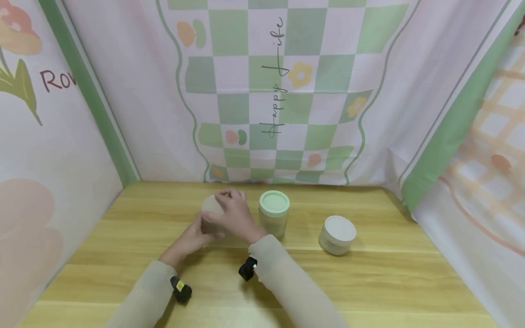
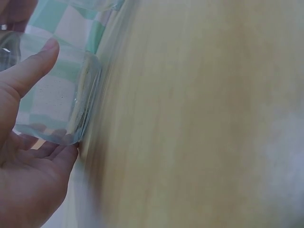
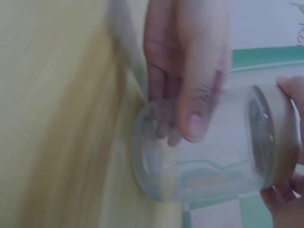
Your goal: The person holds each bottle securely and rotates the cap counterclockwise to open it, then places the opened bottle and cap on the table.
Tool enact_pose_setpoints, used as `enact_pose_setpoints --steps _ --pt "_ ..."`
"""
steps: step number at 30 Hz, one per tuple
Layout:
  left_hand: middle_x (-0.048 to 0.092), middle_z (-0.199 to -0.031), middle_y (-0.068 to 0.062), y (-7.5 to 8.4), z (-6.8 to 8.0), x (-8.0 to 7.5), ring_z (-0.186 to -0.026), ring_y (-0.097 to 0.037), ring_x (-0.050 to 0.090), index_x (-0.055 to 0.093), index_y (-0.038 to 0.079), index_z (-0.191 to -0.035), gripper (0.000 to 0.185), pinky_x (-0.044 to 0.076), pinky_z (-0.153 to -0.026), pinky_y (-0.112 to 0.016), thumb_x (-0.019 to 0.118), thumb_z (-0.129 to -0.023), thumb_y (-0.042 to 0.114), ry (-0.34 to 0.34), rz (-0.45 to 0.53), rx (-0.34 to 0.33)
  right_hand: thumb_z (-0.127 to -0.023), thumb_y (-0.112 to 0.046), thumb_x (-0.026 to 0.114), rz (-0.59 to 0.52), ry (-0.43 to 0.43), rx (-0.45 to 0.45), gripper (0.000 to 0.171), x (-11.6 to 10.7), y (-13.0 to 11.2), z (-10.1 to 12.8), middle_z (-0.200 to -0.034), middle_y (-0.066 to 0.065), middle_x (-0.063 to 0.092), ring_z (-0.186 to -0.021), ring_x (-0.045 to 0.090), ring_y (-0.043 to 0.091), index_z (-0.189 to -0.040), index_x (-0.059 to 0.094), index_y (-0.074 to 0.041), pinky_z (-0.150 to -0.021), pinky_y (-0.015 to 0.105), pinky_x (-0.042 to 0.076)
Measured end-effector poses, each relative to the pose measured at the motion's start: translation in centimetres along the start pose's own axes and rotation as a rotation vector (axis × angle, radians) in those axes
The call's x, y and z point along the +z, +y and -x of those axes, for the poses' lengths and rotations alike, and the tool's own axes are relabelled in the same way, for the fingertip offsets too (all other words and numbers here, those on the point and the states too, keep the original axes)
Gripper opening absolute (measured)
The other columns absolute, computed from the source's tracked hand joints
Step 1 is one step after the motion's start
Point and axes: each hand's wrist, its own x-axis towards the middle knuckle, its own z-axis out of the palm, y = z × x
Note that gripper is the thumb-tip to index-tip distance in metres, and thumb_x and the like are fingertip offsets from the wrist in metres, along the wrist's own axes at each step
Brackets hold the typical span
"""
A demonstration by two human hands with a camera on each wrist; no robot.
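Observation:
A clear glass jar (image 3: 216, 147) with a cream-coloured lid (image 1: 210, 206) is held upright on the left part of the table. My left hand (image 1: 196, 239) grips its glass body low down, thumb on the near side and fingers round the far side. From above, my right hand (image 1: 239, 216) holds the lid by its edge, as the right wrist view shows with fingertips on the rim. The lid sits on the jar's mouth. The glass looks see-through, and its base is at or just above the tabletop.
Just right of the hands stands a taller clear jar with a mint-green lid (image 1: 274, 203). Farther right is a short, wide jar with a white lid (image 1: 339, 228). The wooden table (image 1: 389, 282) ends at a printed cloth (image 1: 266, 159) behind; cloths also hang at both sides.

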Motion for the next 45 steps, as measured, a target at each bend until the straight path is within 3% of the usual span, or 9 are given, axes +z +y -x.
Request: enact_pose_setpoints --steps 7,12,15,27,30,33,37,41,45 --pt "0.013 -0.164 -0.015 0.1 -0.1 -0.1 -0.145 -0.04 0.023 0.004 0.013 -0.16 0.099 0.02 -0.116 -0.061 0.075 -0.092 0.019 0.011 -0.009 -0.015 -0.087 -0.042 0.076 -0.09 -0.139 -0.012 0.066 -1.3 0.2 -0.7 -0.141 0.009 0.052 -0.129 0.039 0.03 -0.139 0.059 -0.005 -0.105 0.048 0.04" --pt "0.014 -0.164 -0.012 0.1 -0.1 -0.1 -0.148 -0.036 0.017 0.007 0.015 -0.16 0.097 0.015 -0.117 -0.062 0.076 -0.092 0.018 0.006 -0.007 -0.008 -0.086 -0.032 0.073 -0.104 -0.2 -0.052 0.063 -1.5 0.7 -1.1 -0.144 0.007 0.051 -0.13 0.039 0.027 -0.141 0.057 -0.006 -0.099 0.04 0.044" --pt "0.019 -0.163 -0.013 0.1 -0.1 -0.1 -0.147 -0.037 0.021 0.009 0.013 -0.159 0.095 0.016 -0.117 -0.062 0.075 -0.092 0.017 0.004 -0.005 -0.008 -0.086 -0.029 0.072 -0.121 -0.228 -0.067 0.063 -1.4 1.1 -1.3 -0.145 0.005 0.05 -0.131 0.039 0.025 -0.142 0.056 -0.007 -0.096 0.036 0.045" --pt "0.011 -0.165 -0.013 -0.3 0.0 -0.1 -0.149 -0.037 0.013 0.005 0.013 -0.16 0.097 0.013 -0.117 -0.061 0.074 -0.093 0.021 0.003 -0.008 -0.021 -0.089 -0.026 0.069 -0.195 -0.268 -0.064 0.064 -1.7 1.4 -0.9 -0.153 0.004 0.044 -0.137 0.036 0.024 -0.147 0.05 -0.008 -0.103 0.038 0.042" --pt "0.011 -0.165 -0.014 -0.2 0.0 -0.2 -0.149 -0.038 0.013 0.004 0.012 -0.16 0.097 0.014 -0.117 -0.062 0.074 -0.093 0.021 0.0 -0.014 -0.014 -0.09 -0.027 0.069 -0.211 -0.266 -0.058 0.067 -1.9 1.2 -0.7 -0.158 0.003 0.036 -0.142 0.033 0.025 -0.151 0.045 -0.01 -0.105 0.04 0.042" --pt "0.009 -0.166 -0.013 -0.1 0.0 -0.2 -0.149 -0.038 0.013 0.003 0.013 -0.16 0.097 0.014 -0.117 -0.061 0.073 -0.094 0.021 -0.002 -0.018 -0.005 -0.093 -0.031 0.07 -0.221 -0.248 -0.045 0.072 -2.0 0.8 -0.3 -0.163 0.003 0.026 -0.148 0.025 0.024 -0.154 0.038 -0.011 -0.113 0.045 0.035" --pt "0.007 -0.166 -0.012 -0.2 0.0 -0.2 -0.15 -0.037 0.011 0.002 0.013 -0.161 0.097 0.014 -0.117 -0.061 0.073 -0.094 0.021 -0.006 -0.024 0.005 -0.096 -0.043 0.066 -0.153 -0.18 0.001 0.076 -1.9 -0.2 0.0 -0.163 0.008 0.025 -0.149 0.022 0.028 -0.156 0.035 -0.009 -0.116 0.051 0.029" --pt "0.01 -0.165 -0.011 -0.3 -0.1 -0.2 -0.149 -0.037 0.014 0.004 0.016 -0.161 0.097 0.015 -0.117 -0.062 0.074 -0.093 0.024 -0.003 -0.046 0.004 -0.097 -0.05 0.061 -0.025 -0.079 0.062 0.074 -1.6 -1.5 0.3 -0.153 0.018 0.039 -0.14 0.034 0.035 -0.151 0.042 -0.003 -0.109 0.052 0.039" --pt "0.017 -0.164 -0.011 -0.5 -0.1 -0.2 -0.148 -0.037 0.017 0.009 0.017 -0.16 0.094 0.016 -0.116 -0.063 0.075 -0.092 0.022 0.004 -0.044 0.006 -0.097 -0.055 0.058 0.171 0.0 0.065 0.076 -0.9 -2.2 0.4 -0.138 0.023 0.048 -0.126 0.042 0.036 -0.145 0.047 0.003 -0.101 0.044 0.046"
